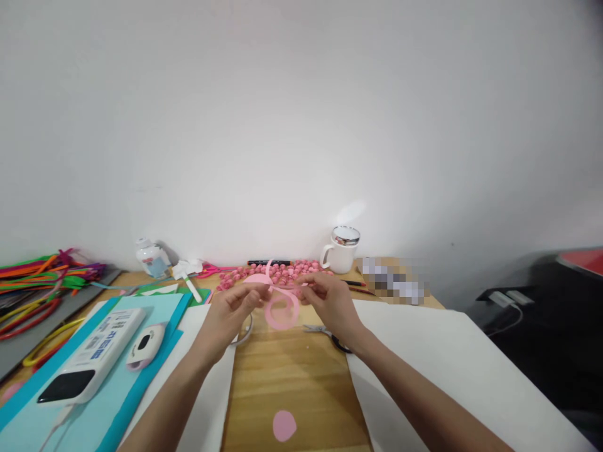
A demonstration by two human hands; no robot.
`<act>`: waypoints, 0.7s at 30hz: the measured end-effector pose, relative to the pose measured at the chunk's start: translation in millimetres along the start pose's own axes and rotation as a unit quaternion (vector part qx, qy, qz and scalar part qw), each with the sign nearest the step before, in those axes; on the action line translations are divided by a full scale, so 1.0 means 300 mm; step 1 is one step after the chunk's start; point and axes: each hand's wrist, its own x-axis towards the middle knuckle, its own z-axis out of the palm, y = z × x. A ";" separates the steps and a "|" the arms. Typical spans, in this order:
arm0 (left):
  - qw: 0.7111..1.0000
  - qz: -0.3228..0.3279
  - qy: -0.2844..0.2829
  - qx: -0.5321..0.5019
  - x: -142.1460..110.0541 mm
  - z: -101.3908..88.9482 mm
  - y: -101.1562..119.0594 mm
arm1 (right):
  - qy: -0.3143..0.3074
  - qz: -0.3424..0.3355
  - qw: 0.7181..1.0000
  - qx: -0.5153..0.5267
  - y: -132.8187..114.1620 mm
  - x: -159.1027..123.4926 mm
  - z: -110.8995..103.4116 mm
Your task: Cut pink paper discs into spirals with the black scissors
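Both my hands are raised over the wooden table (292, 376), holding a spiral-cut strip of pink paper (281, 309) between them. My left hand (233, 311) pinches the strip's left end with closed fingers. My right hand (330, 301) pinches the other end at about the same height. The rest of the spiral hangs down in a loop between them. Behind my hands lies a heap of small pink rolled paper pieces (277, 271). A pink paper disc (284, 425) lies on the wood near the front edge.
Scissors (325, 333) lie under my right wrist. White sheets (452, 370) flank the wood; blue paper (70, 408) at left carries a power bank (92, 355) and a small white device (146, 345). A white mug (342, 250), black marker (268, 262), bottle (151, 257) and coloured strips (38, 282) stand behind.
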 end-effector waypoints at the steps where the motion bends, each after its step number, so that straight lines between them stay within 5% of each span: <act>1: 1.000 -0.011 0.011 -0.009 0.006 0.006 -0.009 | 0.013 -0.055 0.998 -0.032 -0.015 0.004 -0.002; 6: 0.990 -0.017 0.138 -0.037 0.027 0.016 -0.064 | 0.063 -0.263 0.957 -0.109 -0.056 0.026 -0.006; 11: 0.995 -0.033 0.091 -0.030 0.022 0.031 -0.053 | 0.098 -0.342 0.912 -0.202 -0.025 0.024 -0.006; 14: 0.992 -0.017 0.122 -0.039 0.026 0.053 -0.016 | 0.023 -0.366 0.886 -0.282 -0.041 0.000 -0.002; 21: 0.968 -0.117 0.012 -0.224 0.051 0.072 0.035 | -0.180 -0.414 0.839 -0.304 -0.136 -0.046 0.048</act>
